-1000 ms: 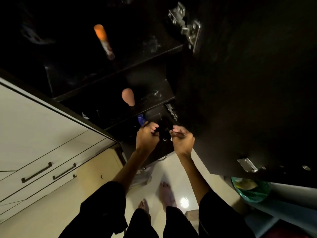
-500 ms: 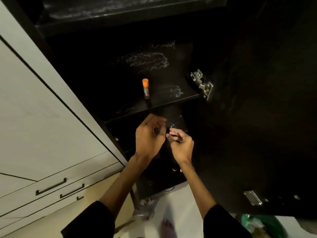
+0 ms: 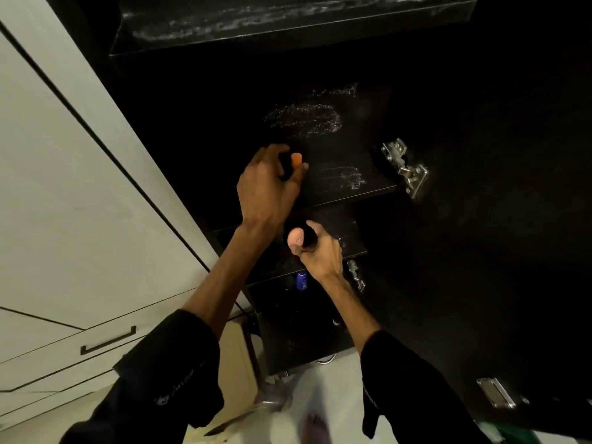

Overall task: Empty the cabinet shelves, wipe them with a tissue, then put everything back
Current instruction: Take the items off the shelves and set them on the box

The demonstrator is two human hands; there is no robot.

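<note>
The dark cabinet [image 3: 480, 251] stands open before me, its door swung out to my right, its shelves [image 3: 336, 184] streaked with pale dust. White drawers [image 3: 64, 347] sit to my left. My left hand [image 3: 267, 187] reaches onto the middle shelf, fingers curled around the orange-capped stick [image 3: 296, 159] that stands there; I cannot tell whether they actually touch it. My right hand [image 3: 320, 254], at the shelf below, grasps a dark bottle with a pink rounded cap [image 3: 295, 238]. A small blue container [image 3: 301, 281] sits on the shelf under that, just below my right hand.
</note>
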